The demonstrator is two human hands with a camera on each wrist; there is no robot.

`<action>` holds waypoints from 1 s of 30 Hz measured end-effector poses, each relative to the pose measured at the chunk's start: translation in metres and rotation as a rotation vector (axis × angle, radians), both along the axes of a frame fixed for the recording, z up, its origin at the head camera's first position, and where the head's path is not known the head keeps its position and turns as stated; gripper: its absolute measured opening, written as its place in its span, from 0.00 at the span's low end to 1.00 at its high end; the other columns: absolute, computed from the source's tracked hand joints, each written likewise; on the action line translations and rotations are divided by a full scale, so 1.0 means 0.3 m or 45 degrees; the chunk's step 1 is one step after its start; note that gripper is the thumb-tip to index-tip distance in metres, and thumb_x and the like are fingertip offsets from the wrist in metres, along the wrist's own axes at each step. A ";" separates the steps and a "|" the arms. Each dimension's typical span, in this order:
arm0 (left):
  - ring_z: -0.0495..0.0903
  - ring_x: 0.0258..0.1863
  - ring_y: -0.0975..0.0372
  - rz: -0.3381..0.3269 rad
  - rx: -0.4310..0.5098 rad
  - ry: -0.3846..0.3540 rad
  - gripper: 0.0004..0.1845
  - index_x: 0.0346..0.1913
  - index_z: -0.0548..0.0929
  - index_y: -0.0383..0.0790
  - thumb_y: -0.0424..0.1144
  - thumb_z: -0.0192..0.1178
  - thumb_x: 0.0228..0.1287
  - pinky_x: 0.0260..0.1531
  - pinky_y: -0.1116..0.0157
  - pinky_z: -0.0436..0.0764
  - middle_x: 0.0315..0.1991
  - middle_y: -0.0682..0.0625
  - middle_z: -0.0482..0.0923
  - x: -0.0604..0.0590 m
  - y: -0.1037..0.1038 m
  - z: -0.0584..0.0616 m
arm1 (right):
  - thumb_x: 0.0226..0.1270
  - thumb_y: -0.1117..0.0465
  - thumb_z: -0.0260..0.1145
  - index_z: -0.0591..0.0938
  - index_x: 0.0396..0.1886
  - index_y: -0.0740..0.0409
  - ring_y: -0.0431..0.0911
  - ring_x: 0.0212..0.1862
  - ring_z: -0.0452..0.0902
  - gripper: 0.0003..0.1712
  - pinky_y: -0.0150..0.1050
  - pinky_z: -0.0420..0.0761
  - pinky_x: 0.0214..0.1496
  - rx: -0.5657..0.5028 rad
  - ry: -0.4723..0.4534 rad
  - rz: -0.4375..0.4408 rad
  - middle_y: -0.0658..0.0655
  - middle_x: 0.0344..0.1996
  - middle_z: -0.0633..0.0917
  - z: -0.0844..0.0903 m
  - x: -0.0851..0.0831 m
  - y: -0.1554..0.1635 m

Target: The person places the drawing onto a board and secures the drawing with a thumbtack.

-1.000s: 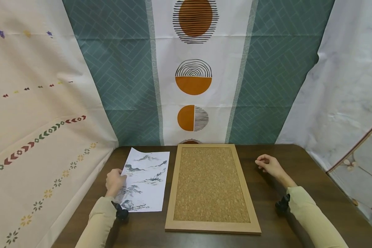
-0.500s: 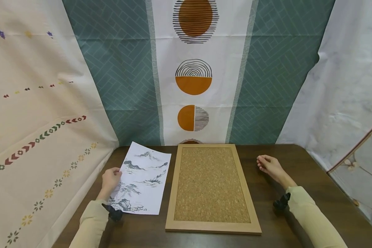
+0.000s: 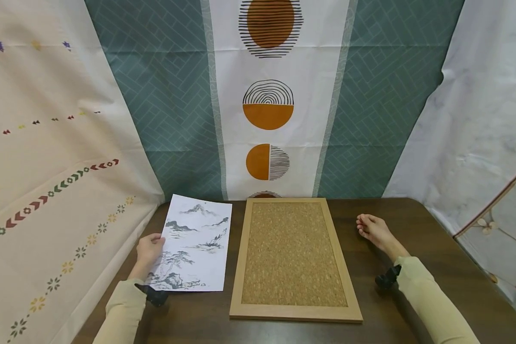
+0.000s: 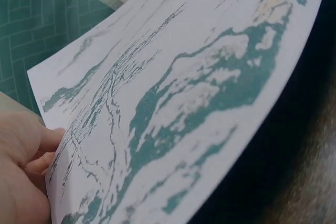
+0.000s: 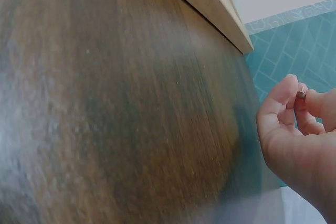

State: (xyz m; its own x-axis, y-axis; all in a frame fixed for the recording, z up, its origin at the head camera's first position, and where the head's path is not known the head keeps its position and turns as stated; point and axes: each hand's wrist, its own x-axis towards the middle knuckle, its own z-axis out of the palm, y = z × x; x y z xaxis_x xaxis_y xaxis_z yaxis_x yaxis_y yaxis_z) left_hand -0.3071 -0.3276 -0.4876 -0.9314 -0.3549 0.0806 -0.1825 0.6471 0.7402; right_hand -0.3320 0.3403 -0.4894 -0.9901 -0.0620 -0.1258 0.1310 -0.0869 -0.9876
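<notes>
Since a second ago we have lifted the printed sheet [image 3: 193,246] off the counter [image 3: 395,210]: its far edge is now raised and its left edge has come up with our left hand [image 3: 148,248], while our right hand [image 3: 373,229] has barely shifted. The left fingers [image 4: 50,140] pinch the sheet's left edge, thumb side on top, with the ink landscape facing up; the near right corner looks close to the counter, though we cannot tell whether it touches. To the right of those fingers lies the cork board [image 3: 292,255] in its pale wooden frame, flat and bare. Our right hand rests beyond the board's right side, and the right fingers [image 5: 294,100] pinch a small dark thing [image 5: 301,94], possibly a pin. We judge the step in hand to be picking up the sheet. The next move calls for carrying it right, over the cork, and laying it square inside the frame.
</notes>
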 end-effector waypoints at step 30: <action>0.77 0.31 0.69 -0.123 0.545 -0.152 0.25 0.65 0.69 0.28 0.41 0.53 0.72 0.32 0.72 0.75 0.61 0.31 0.72 -0.038 0.134 -0.030 | 0.78 0.54 0.47 0.74 0.45 0.56 0.34 0.32 0.72 0.13 0.28 0.76 0.35 -0.102 -0.065 -0.023 0.42 0.30 0.78 0.015 -0.024 -0.078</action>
